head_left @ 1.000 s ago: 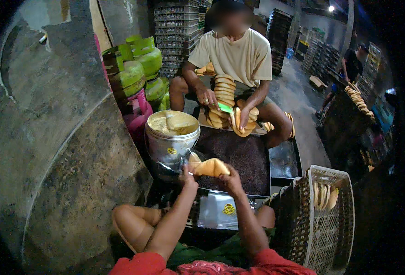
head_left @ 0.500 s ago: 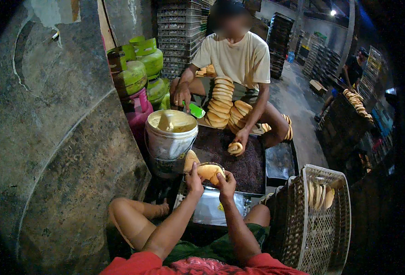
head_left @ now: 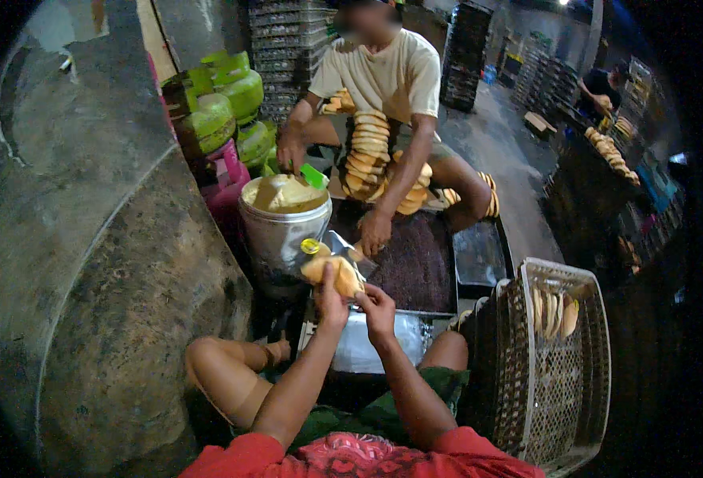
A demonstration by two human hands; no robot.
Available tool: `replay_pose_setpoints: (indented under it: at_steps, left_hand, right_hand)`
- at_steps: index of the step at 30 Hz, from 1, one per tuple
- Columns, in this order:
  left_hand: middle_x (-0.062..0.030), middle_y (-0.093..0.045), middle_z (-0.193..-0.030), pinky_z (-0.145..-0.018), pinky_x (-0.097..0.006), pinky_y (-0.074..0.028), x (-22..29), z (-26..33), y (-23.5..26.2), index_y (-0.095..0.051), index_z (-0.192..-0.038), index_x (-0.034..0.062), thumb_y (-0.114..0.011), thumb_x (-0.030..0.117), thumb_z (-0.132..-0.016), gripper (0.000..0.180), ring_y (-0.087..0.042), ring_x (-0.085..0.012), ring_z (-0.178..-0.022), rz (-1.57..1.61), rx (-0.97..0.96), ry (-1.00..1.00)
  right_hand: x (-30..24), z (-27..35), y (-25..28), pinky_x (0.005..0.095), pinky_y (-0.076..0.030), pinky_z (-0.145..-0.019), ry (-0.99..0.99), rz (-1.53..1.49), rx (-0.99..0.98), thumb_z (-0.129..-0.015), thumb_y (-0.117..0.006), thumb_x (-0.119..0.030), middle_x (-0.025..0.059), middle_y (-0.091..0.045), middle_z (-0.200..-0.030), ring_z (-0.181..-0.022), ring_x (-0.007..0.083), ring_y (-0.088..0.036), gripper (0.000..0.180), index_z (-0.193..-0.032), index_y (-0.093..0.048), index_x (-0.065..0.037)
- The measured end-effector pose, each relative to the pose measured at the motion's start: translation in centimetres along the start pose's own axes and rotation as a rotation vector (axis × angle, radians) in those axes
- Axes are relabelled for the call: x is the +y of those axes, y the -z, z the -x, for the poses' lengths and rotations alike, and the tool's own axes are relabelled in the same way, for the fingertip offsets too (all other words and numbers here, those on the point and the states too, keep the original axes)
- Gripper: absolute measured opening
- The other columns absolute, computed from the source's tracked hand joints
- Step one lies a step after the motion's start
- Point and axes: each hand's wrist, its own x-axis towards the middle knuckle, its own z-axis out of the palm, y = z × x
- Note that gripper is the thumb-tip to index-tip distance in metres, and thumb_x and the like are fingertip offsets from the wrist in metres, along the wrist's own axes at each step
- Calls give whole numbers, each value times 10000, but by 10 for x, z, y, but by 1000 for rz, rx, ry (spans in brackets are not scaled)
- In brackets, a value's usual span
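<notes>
- Grip, left hand (head_left: 334,307): closed around a bread roll (head_left: 335,275), thumb on top.
- Grip, right hand (head_left: 378,314): at the roll's lower right end; its closure cannot be told.
- Bread roll: aloft, near the white bucket (head_left: 284,240).

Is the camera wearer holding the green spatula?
No, a co-worker's hand holds the green spatula, while the wearer's left hand holds bread.

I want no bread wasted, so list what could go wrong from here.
The bread in the left grip, with the right grip at its edge, might dent or tear if squeezed. The green spatula, seemingly at the rim of the bucket, could drip pale paste outside. The tall, uneven stack of bread might topple if knocked.
</notes>
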Motion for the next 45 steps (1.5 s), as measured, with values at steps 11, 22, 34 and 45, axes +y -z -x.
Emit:
replay_pose_setpoints:
  at_steps: [11, 22, 34, 45]
  left_hand:
    - [-89, -643, -1037, -792, -327, -545, -52, 45, -39, -543, -1236, -12, -589, 275, -990, 382, -650, -193, -917, -746, -671, 96]
    - [-154, -681, -989, -881, -502, -444, -10, -15, 72, -660, -1020, 84, -808, 252, -730, 366, -639, -334, -996, -2143, -788, -256]
    - [-203, -649, -795, -677, -546, -466, -10, -4, 51, -578, -972, 75, -535, 261, -954, 192, -627, -438, -785, -2175, -602, -388]
    - [-111, -674, -913, -724, -356, -548, 27, 17, 27, -549, -1087, 1, -534, 154, -992, 181, -668, -220, -806, -794, -328, 265]
  right_hand:
    - [-159, -41, 110, 357, -504, -807, -18, 619, -313, -742, -788, -406, 172, -690, -1040, -885, 241, -660, 606, -1119, -655, 49]
    - [-315, 29, 517, 330, -486, -666, 165, 621, 767, -724, -805, -290, 66, -646, -884, -765, 179, -604, 366, -924, -662, -19]
    - [-161, 11, 645, 406, -497, -873, -67, 1188, 865, -736, -784, -386, 152, -654, -1149, -1005, 306, -629, 591, -1214, -634, -72]
    - [-175, 18, 600, 468, -430, -994, 43, 966, 1223, -925, -516, -578, 278, -579, -1257, -1181, 419, -542, 690, -1212, -560, 48]
